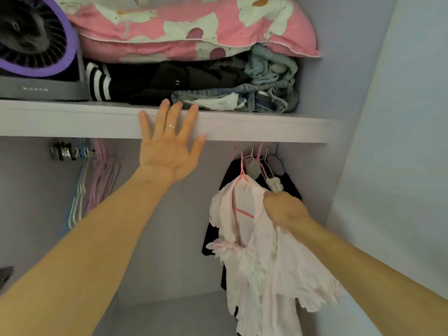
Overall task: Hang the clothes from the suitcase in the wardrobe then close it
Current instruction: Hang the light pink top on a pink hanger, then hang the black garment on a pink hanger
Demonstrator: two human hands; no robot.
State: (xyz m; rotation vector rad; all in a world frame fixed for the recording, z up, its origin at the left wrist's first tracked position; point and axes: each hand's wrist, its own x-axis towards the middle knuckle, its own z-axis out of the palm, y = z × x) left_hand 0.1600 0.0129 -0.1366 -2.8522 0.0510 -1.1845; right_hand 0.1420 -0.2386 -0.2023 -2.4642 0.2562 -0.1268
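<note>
**Pink shirt held at the wardrobe rail**

Inside a pale lilac wardrobe, a shelf [242,128] carries a purple-rimmed fan [36,44] whose base lettering is too blurred to read, folded dark clothes [169,81] and a floral quilt [184,30]. The left hand [167,151], fingers spread, lies flat against the shelf edge. Empty hangers [97,180] hang left of it. The right hand [283,209] is closed on the pink shirt [264,258], which hangs on a pink hanger [242,175]. The rail above is hidden.

1. One head-worn camera, wide-angle, facing straight into the open wardrobe [363,69] from close up.
2. It sits about level with the shelf [242,127], seeing its top and the hanging space below.
3. Both forearms enter from the bottom edge.
</note>
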